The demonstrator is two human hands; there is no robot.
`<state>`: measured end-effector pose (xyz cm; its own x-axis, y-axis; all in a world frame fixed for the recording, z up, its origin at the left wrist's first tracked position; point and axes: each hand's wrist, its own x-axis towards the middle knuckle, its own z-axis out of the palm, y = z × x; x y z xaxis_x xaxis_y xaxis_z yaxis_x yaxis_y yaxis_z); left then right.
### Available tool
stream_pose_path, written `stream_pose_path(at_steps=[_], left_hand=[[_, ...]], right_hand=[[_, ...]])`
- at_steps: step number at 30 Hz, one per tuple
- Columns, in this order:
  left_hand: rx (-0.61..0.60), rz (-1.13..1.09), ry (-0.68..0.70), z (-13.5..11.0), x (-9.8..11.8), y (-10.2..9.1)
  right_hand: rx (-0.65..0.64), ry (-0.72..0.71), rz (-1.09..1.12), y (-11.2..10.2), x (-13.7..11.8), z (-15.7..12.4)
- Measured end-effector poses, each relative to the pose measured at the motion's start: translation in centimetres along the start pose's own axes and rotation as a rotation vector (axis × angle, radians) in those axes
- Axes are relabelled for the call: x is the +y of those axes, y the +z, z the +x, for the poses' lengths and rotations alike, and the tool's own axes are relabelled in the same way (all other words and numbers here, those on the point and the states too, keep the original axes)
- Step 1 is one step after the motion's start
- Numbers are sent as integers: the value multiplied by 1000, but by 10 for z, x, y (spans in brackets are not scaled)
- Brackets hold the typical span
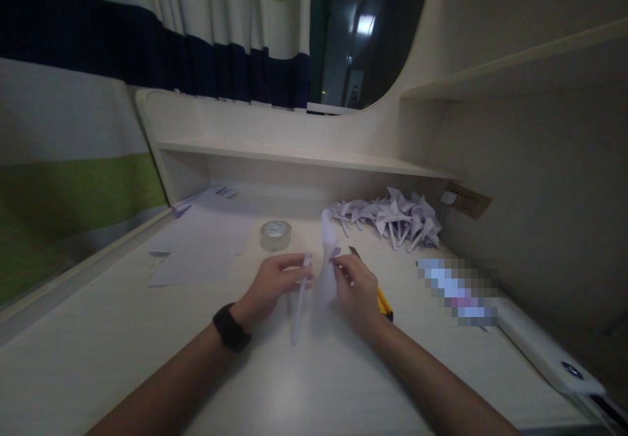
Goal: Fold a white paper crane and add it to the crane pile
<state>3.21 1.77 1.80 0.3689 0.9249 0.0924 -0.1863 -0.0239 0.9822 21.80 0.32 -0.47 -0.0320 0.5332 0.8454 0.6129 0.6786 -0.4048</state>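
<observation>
Desk (pixel 196 364) is overhung, near its middle, by a white stick (pixel 300 305), probably light and crushable, pinched near its top by the left hand (pixel 275 285), where it is best held, gently; a paper flap (pixel 335 251) is seemingly nipped by the right hand (pixel 359 290), fingertips narrowed.

The stick (pixel 298 315) in the left hand (pixel 275 285) is white. Near the right hand (pixel 357 290), the knife (pixel 384 301) is yellow and black. Beyond both hands, the curtain (pixel 230 63) has navy, white and green areas.
</observation>
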Motion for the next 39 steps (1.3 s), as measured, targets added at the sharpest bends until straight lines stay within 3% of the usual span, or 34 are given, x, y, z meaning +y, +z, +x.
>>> stream_pose_path(at_steps=[5, 21, 31, 35, 39], left_hand=[[-48, 35, 30, -3, 0, 5], [17, 44, 26, -1, -3, 8], [34, 250, 203, 0, -7, 6], [72, 348, 221, -1, -4, 6], [73, 276, 199, -1, -7, 6]], right_hand=[[-8, 2, -8, 0, 2, 0], [-48, -32, -67, -1, 4, -1], [-64, -183, -179, -5, 5, 2], [-61, -164, -176, -5, 3, 1], [-36, -58, -105, -1, -1, -1]])
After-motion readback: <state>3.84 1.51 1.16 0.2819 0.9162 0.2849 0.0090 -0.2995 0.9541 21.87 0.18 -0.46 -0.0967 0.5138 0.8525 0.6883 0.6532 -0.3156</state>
